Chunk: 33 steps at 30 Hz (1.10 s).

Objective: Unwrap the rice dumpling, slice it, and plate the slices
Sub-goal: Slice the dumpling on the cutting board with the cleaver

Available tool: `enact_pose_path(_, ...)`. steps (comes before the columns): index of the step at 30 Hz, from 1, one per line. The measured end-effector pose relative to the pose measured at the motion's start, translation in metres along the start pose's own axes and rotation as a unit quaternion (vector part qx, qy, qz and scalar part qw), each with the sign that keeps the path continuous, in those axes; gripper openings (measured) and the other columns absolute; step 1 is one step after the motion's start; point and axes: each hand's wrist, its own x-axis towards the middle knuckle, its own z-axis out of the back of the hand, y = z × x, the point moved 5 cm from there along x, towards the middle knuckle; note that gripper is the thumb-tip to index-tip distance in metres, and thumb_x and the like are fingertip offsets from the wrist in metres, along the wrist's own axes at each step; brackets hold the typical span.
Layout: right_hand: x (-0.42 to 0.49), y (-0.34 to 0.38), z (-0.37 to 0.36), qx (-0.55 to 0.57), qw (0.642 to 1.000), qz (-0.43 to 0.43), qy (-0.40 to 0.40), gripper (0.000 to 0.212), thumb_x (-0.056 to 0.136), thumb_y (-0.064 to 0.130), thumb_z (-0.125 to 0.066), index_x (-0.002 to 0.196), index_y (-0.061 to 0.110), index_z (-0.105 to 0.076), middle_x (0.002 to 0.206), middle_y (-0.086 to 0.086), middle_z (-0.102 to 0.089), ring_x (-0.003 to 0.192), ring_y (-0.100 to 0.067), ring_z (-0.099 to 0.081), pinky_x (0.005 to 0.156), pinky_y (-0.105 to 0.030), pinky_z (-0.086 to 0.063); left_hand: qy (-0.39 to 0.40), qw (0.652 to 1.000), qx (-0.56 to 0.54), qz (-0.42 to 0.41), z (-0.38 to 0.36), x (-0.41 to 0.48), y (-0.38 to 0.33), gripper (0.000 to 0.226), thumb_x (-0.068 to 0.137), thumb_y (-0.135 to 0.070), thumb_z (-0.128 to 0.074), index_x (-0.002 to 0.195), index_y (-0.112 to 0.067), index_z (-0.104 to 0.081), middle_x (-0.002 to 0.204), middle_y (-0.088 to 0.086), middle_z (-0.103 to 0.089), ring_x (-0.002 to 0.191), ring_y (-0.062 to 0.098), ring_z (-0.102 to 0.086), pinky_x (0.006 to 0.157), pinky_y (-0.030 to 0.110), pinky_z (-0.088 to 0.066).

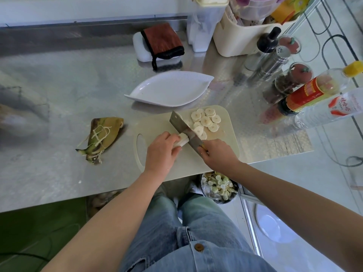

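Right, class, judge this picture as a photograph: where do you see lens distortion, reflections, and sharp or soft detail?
Head view: the wide lens skews the edges of the steel table and seems to tip the red-labelled bottle outward. Head view: the table shows smeared reflections, no hard glare. Head view: slices and cleaver are sharp; the shadow under the plate is soft, suggesting diffuse light.

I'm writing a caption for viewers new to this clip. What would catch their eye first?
First the broad steel cleaver, gripped by the right hand, cutting the white rice dumpling that the left hand holds on the pale cutting board at centre. A pile of round white slices lies right of the blade, and a white leaf-shaped plate sits beyond the board. Left of the board lies the yellow-green leaf wrapper with its strings.
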Motion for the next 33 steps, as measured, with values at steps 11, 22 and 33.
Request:
enact_pose_path(11, -0.008, -0.002, 0.023, 0.037, 0.997, 0.037, -0.054, 0.032, 0.093, 0.027, -0.049, 0.066, 0.009, -0.047, 0.059, -0.01, -0.052, 0.055, -0.03, -0.049, 0.053, -0.038, -0.04, 0.003, 1.0, 0.005, 0.003, -0.001, 0.001, 0.001, 0.024, 0.075, -0.017, -0.078, 0.097, -0.013, -0.069, 0.085, 0.003, -0.061, 0.075, 0.023, -0.059, 0.061, 0.026, -0.04)
enact_pose_path(22, -0.005, 0.0, 0.014, 0.013, 0.999, 0.027, -0.019, 0.032, 0.095, 0.027, -0.048, 0.067, 0.012, -0.042, 0.062, -0.009, -0.049, 0.058, -0.028, -0.048, 0.054, -0.031, -0.033, -0.001, 1.0, 0.001, 0.0, -0.001, 0.0, 0.0, 0.024, 0.076, -0.016, -0.078, 0.098, -0.014, -0.069, 0.085, 0.001, -0.061, 0.075, 0.02, -0.058, 0.063, 0.024, -0.038)
enact_pose_path(33, -0.005, -0.005, 0.004, 0.015, 1.0, 0.017, -0.022, 0.033, 0.095, 0.029, -0.048, 0.067, 0.013, -0.043, 0.061, -0.005, -0.047, 0.057, -0.025, -0.045, 0.054, -0.03, -0.029, 0.002, 1.0, -0.001, 0.003, -0.001, -0.001, 0.0, 0.025, 0.077, -0.016, -0.077, 0.1, -0.013, -0.068, 0.086, 0.003, -0.06, 0.076, 0.021, -0.057, 0.063, 0.026, -0.039)
